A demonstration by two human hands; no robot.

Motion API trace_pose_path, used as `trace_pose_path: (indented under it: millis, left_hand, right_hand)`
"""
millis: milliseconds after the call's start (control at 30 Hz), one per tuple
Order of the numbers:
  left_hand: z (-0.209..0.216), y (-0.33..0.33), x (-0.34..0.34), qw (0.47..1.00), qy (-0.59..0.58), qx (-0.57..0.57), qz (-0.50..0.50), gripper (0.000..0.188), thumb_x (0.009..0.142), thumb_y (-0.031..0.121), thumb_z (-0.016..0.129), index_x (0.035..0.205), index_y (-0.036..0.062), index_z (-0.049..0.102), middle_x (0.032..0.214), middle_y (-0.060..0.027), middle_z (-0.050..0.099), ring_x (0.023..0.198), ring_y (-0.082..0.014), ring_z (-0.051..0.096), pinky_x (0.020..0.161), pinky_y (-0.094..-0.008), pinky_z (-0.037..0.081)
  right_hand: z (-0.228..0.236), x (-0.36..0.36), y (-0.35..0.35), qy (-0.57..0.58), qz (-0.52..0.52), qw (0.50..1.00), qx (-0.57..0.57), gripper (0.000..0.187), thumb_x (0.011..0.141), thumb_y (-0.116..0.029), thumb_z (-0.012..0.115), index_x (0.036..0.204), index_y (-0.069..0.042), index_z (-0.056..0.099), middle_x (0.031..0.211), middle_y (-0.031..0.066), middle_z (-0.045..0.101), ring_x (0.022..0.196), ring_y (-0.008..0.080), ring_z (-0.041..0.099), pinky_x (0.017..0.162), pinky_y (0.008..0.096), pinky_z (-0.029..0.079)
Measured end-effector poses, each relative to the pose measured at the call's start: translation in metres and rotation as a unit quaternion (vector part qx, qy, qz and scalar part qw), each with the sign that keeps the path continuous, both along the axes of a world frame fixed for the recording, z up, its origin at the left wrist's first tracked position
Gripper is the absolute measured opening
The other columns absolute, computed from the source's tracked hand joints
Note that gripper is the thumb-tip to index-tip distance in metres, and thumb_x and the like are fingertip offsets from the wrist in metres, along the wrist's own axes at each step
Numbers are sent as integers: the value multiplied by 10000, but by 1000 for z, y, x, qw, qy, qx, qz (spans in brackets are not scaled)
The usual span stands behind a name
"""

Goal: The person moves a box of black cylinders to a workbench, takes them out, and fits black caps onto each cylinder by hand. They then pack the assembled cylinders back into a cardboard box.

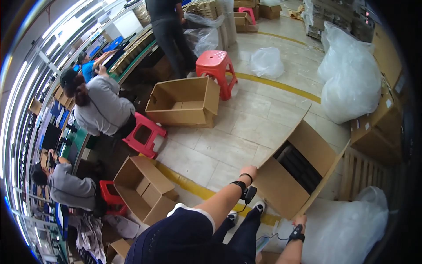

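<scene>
I see the box [281, 187] at four o'clock, the left hand [249, 170] gripping its nine-o'clock edge and the right hand [300, 221] its six-o'clock corner, so I would keep both holds even, leaving the black pieces [300, 166] undisturbed.

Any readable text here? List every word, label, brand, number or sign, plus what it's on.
None legible.
White labels on the brown cartons at right: too small to read.
Open carton in front of the person: no print I can make out.
</scene>
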State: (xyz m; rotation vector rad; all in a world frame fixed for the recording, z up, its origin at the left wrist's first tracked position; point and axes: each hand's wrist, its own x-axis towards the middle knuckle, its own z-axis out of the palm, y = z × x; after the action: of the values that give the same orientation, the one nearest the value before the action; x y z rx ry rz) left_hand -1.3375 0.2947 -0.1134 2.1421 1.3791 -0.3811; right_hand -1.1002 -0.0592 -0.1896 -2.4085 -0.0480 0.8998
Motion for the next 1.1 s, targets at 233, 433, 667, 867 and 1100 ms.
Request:
trace_pose_path:
  millis: [233, 433, 667, 867, 1100]
  left_hand:
    - [-2, -47, -123, 999, 3, -24, 45, 265, 850, 197, 469, 982, 84, 668, 1012, -153, 644, 934, -316, 626, 776, -414, 511]
    - [-11, -115, -196, 997, 17, -1, 74, 275, 852, 224, 473, 979, 85, 673, 1012, -155, 643, 934, -316, 626, 794, -414, 509]
    - [-11, -182, -233, 993, 20, 18, 113, 325, 861, 328, 491, 957, 78, 675, 1007, -156, 645, 926, -324, 623, 780, -417, 505]
    - [-3, -238, -289, 994, 11, 33, 100, 335, 862, 337, 487, 946, 71, 673, 990, -159, 648, 913, -320, 626, 772, -419, 506]
    - [23, -295, -363, 994, 24, -1, 106, 267, 844, 168, 462, 976, 80, 677, 1014, -154, 646, 935, -306, 631, 781, -406, 511]
  right_hand:
    - [5, -95, -46, 36, 50, 998, -31, 245, 852, -132, 429, 939, 54, 562, 644, 144, 596, 410, 231, 557, 358, 338, 446]
    - [9, -159, -82, 27, 97, 995, 12, 204, 845, -69, 402, 946, 58, 526, 611, 180, 587, 421, 265, 565, 368, 401, 422]
    - [18, -159, -144, 59, 141, 988, -27, 229, 881, -98, 421, 852, 87, 552, 609, 180, 578, 420, 270, 562, 371, 365, 427]
    - [27, -204, -181, 34, 146, 988, -39, 250, 882, -126, 436, 859, 91, 558, 575, 169, 569, 415, 259, 559, 379, 358, 431]
    - [51, -283, -221, 32, 151, 987, -48, 267, 886, -147, 450, 864, 91, 569, 590, 183, 584, 452, 268, 585, 393, 367, 439]
